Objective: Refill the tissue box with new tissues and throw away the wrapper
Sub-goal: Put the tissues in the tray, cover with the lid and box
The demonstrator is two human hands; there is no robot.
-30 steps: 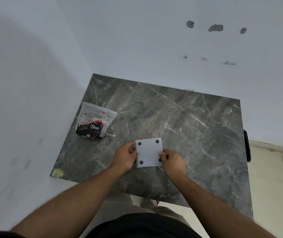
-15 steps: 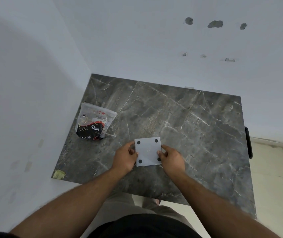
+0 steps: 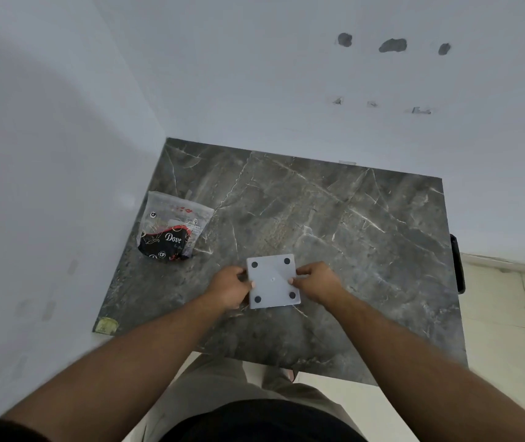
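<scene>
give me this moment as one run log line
left hand + right hand: gripping tissue box sides | box: underside up on table | tissue pack: untouched, left

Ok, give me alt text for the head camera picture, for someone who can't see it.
Two bare hands, left hand and right hand, grip opposite sides of a square grey tissue box turned so its base with four dark round feet faces up, on a dark marble table set in a white-walled corner. A plastic tissue pack printed "Dove" lies at the table's left edge.
</scene>
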